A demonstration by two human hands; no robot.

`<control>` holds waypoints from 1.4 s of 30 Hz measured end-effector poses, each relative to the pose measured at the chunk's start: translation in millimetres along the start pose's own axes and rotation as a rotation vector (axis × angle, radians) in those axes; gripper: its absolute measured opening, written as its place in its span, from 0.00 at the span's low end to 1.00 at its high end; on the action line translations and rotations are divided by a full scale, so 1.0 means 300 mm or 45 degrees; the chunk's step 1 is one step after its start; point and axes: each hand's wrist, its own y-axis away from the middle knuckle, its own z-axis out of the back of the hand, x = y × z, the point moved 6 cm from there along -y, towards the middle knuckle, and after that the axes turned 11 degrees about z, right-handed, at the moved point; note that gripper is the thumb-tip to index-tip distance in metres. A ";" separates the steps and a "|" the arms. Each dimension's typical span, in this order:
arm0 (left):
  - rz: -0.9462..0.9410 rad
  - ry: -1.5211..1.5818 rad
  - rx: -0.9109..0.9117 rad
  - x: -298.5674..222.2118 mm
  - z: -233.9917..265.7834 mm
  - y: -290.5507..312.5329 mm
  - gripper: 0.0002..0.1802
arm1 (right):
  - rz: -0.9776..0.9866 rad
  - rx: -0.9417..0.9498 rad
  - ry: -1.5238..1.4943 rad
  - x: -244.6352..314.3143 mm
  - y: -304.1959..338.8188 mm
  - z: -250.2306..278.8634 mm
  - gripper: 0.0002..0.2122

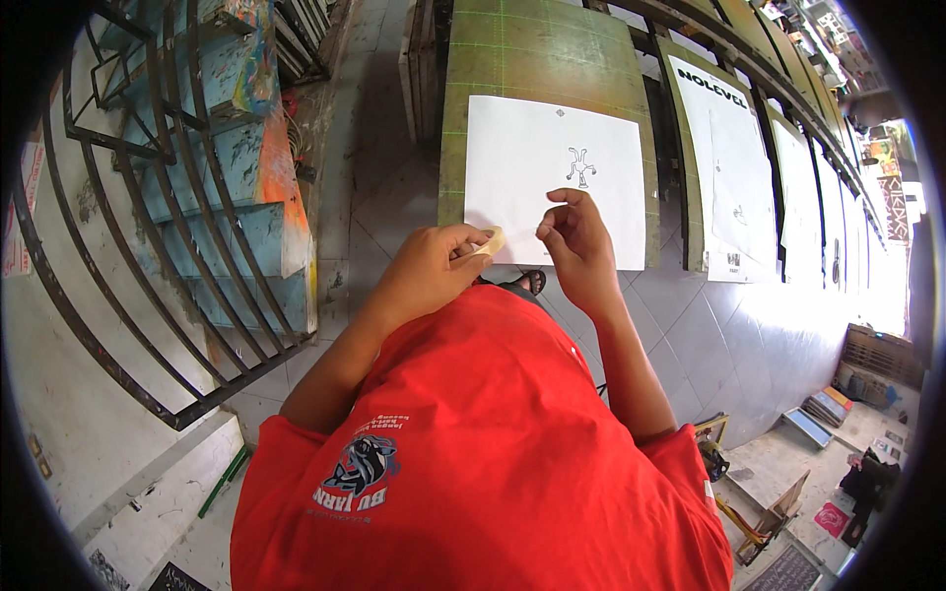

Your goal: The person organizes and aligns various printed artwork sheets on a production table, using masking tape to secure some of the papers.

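L hand (434, 264) pinches pale ring (491, 241) mid-frame, prob. light, firm tape roll, best held by rim; R hand (579, 244), fingers curled, can't tell if touching.

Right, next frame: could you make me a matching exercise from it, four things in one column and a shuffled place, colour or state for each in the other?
Column one
1. Left hand
2. Right hand
3. White sheet with a small figure drawing
4. Shirt

Column two
A. Red, with a print on it
B. Resting on a green board
C. Fingers bent, in front of the sheet's right half
D. Gripping a pale ring, apparently a tape roll

Right pairs: 1-D, 2-C, 3-B, 4-A
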 end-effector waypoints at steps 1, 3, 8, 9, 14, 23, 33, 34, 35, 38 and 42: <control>0.071 -0.035 -0.011 -0.011 0.010 0.004 0.14 | 0.027 -0.030 0.042 0.031 0.004 0.009 0.15; 0.111 -0.121 -0.037 -0.039 0.026 0.012 0.12 | 0.048 -0.074 0.096 0.099 0.021 0.027 0.15; -0.114 -0.272 -0.116 -0.152 0.037 0.050 0.10 | 0.399 -0.243 0.171 0.232 0.102 0.075 0.16; -0.351 -0.330 -0.114 -0.205 0.032 0.074 0.10 | 0.453 -0.313 0.223 0.268 0.125 0.094 0.15; -0.843 -0.401 0.105 -0.493 0.068 0.307 0.08 | 0.721 -0.180 1.116 0.674 0.230 0.179 0.06; -1.060 -0.290 -0.391 -0.755 0.066 0.526 0.07 | 2.309 -0.419 -0.073 0.854 0.352 0.250 0.11; -1.191 -0.212 0.204 -0.833 -0.030 0.423 0.06 | 2.413 -0.446 0.236 0.884 0.466 0.369 0.20; -1.201 -0.216 0.234 -0.845 -0.052 0.413 0.06 | 2.459 -0.457 0.265 0.884 0.470 0.388 0.20; -1.211 -0.221 0.263 -0.857 -0.077 0.402 0.07 | 2.542 -0.460 0.225 0.878 0.464 0.411 0.20; -1.244 -0.197 0.213 -0.887 -0.175 0.368 0.10 | 2.394 -0.546 0.341 0.850 0.514 0.486 0.20; -1.299 -0.139 -0.034 -0.837 -0.292 0.141 0.06 | 2.242 -0.474 0.276 0.821 0.549 0.634 0.19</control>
